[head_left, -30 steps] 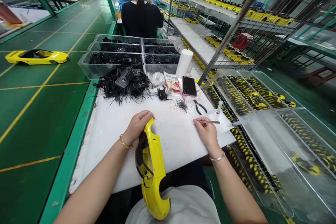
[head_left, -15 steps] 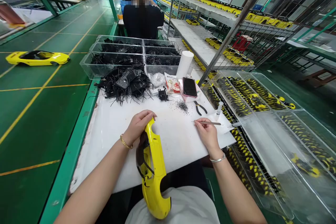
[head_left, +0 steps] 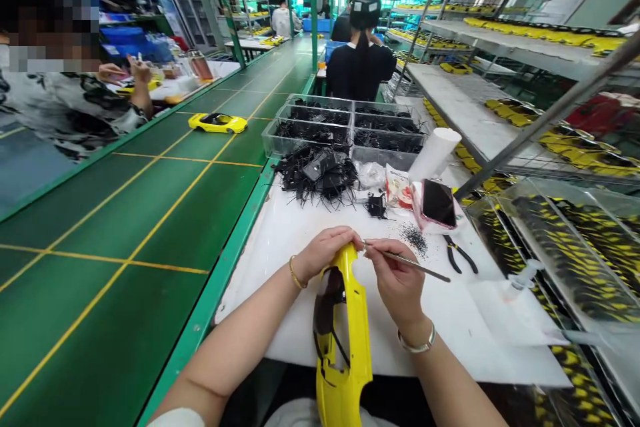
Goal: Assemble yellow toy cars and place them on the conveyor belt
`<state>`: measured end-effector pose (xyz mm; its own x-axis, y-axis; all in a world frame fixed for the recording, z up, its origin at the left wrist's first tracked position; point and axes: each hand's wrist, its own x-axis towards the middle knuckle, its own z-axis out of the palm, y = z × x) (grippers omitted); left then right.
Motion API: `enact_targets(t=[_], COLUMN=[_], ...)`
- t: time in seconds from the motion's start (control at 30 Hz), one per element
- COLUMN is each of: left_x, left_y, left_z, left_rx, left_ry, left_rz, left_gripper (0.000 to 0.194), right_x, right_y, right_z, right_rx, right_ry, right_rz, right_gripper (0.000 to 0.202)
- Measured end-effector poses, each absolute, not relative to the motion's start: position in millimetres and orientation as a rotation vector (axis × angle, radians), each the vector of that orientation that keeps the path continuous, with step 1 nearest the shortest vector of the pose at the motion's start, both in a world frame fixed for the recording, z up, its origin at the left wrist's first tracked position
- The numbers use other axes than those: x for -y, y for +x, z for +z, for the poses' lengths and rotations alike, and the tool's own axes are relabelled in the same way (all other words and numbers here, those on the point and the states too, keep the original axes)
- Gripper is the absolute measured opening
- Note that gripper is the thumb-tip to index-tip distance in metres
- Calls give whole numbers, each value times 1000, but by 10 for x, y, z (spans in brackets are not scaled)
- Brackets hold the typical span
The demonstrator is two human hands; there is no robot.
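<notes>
My left hand (head_left: 327,252) is closed on the far end of a yellow toy car body (head_left: 356,333), which hangs over the near edge of the white work surface (head_left: 290,233) towards my lap. My right hand (head_left: 400,280) pinches a thin metal tool (head_left: 425,269), its tip at the car body's far end beside my left fingertips. Beyond the hands lie a heap of black parts (head_left: 323,173), one separate black part (head_left: 376,205) and a scatter of tiny black pieces (head_left: 414,237). Black-handled pliers (head_left: 461,256) rest at the right.
Clear bins (head_left: 345,137) of black parts stand behind the heap, near a white roll (head_left: 436,152) and a phone (head_left: 439,203). A green conveyor (head_left: 165,207) at left carries a yellow car (head_left: 218,123). A person (head_left: 65,80) sits beyond it; racks and trays are at right.
My right hand has brought the metal tool left to the car body's far end, beside my left hand. The view has turned left, showing the person across the conveyor.
</notes>
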<state>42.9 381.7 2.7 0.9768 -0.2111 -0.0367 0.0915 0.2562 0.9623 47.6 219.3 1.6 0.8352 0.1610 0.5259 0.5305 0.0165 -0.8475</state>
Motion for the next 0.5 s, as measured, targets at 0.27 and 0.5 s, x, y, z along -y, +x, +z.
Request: enact_targets(t=[0.27,0.5], left_x=[-3838,-3853], left_y=[448,458], left_z=[-8,-12], left_rx=[119,97], left_ry=[1166,1183], left_rz=[-272,-253], left_gripper=[37,38], right_x=[-2233,-2236], right_y=[460,440], right_z=[-81,-97], right_rx=[668,742], right_ry=[-1551,-1581], right_rz=[-397,-446], right_gripper=[22,27])
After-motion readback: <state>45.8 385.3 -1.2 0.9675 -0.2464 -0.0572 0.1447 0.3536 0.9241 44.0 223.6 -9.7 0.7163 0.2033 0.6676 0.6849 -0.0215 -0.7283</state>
